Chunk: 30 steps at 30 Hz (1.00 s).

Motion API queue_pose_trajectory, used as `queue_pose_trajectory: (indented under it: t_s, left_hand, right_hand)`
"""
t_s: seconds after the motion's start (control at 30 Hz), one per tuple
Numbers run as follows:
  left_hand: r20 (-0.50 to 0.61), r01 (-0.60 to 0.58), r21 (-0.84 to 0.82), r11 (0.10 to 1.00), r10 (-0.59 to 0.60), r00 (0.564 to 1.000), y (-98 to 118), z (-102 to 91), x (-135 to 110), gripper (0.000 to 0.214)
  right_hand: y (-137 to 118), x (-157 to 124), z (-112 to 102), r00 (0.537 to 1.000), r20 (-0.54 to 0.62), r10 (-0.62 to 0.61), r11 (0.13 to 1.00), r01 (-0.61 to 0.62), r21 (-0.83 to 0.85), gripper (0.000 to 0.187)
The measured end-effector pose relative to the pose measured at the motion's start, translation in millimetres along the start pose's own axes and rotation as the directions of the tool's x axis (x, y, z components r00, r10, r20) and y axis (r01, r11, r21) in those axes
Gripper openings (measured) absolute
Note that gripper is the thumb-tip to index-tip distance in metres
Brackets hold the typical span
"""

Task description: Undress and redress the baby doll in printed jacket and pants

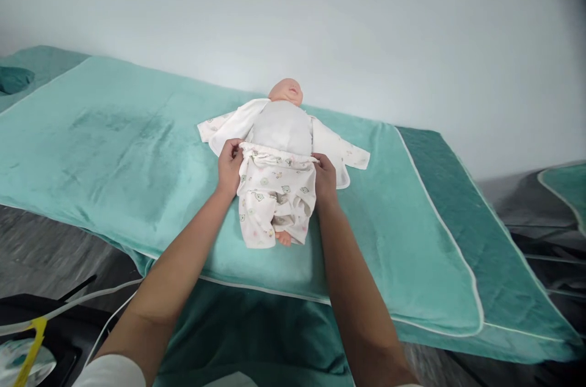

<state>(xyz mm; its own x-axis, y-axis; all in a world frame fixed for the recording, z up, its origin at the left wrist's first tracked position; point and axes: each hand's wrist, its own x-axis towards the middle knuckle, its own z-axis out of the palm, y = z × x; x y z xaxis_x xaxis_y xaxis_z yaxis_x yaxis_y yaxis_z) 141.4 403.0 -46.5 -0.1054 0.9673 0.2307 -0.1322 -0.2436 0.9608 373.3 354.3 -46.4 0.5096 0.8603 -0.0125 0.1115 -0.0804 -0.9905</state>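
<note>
A baby doll lies on its back on a teal blanket, head toward the wall. It wears an open white printed top and white printed trousers. My left hand is closed on the left side of the trousers' waistband at the doll's hip. My right hand is closed on the right side of the same waistband. One bare foot pokes out of a trouser leg.
The blanket has white piping and overhangs a dark surface. A darker teal cloth lies under it at the right. Another teal cloth sits far right. White cables and a dark object lie at lower left.
</note>
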Motion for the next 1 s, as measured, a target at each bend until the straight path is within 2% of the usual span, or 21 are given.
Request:
queue_pose_trajectory:
  t_s: [0.07, 0.2, 0.27, 0.37, 0.47, 0.53, 0.6, 0.7, 0.8, 0.9, 1.0]
  left_hand:
    - [0.029, 0.002, -0.022, 1.0, -0.001, 1.0, 2, 3.8, 2, 0.01]
    - [0.194, 0.067, -0.061, 0.996, -0.054, 0.98, 5, 2.7, 2, 0.01]
    - [0.226, 0.117, -0.052, 0.992, -0.102, 0.969, 6, 0.7, 2, 0.011]
    - [0.208, 0.145, -0.036, 0.989, -0.135, 0.969, 6, -0.3, 8, 0.015]
    - [0.198, 0.15, -0.046, 0.988, -0.138, 0.97, 3, 2.6, 22, 0.019]
    - [0.188, 0.146, -0.051, 0.988, -0.134, 0.973, 0, 5.8, 33, 0.021]
    - [0.179, 0.164, -0.061, 0.985, -0.151, 0.972, -4, 9.2, 43, 0.022]
    - [0.185, 0.243, -0.085, 0.966, -0.224, 0.957, -7, 12.4, 50, 0.023]
    - [0.215, 0.247, -0.071, 0.967, -0.227, 0.95, -4, 11.0, 50, 0.022]
    - [0.264, 0.142, -0.064, 0.988, -0.12, 0.957, 2, 5.6, 48, 0.02]
    - [0.313, 0.007, 0.016, 1.0, -0.011, 0.95, 9, 1.2, 45, 0.014]
  right_hand:
    - [-1, 0, 2, 1.0, -0.003, 0.004, 1.0, -0.004, 0.022, 0.03]
    - [3, -5, 3, 0.998, 0.031, -0.045, 0.998, 0.044, 0.036, 0.035]
    - [4, -10, 2, 0.991, 0.022, -0.132, 0.991, 0.132, 0.028, 0.035]
    - [0, -13, 1, 0.948, 0.006, -0.319, 0.948, 0.319, -0.014, 0.032]
    - [-9, -3, -2, 0.909, 0.074, -0.411, 0.907, 0.416, -0.068, 0.029]
    - [-12, 11, -5, 0.909, 0.131, -0.396, 0.904, 0.411, -0.117, 0.024]
    - [-11, 29, -5, 0.928, 0.161, -0.335, 0.93, 0.353, -0.098, 0.017]
    - [-4, 53, -3, 0.959, 0.222, -0.176, 0.978, 0.145, 0.147, 0.01]
    - [2, 60, -3, 0.949, 0.301, -0.099, 0.945, -0.004, 0.326, 0.015]
    - [0, 50, -7, 0.936, 0.325, -0.135, 0.947, 0.026, 0.319, 0.019]
    - [-4, 37, -12, 0.924, 0.29, -0.25, 0.957, 0.192, 0.216, 0.014]
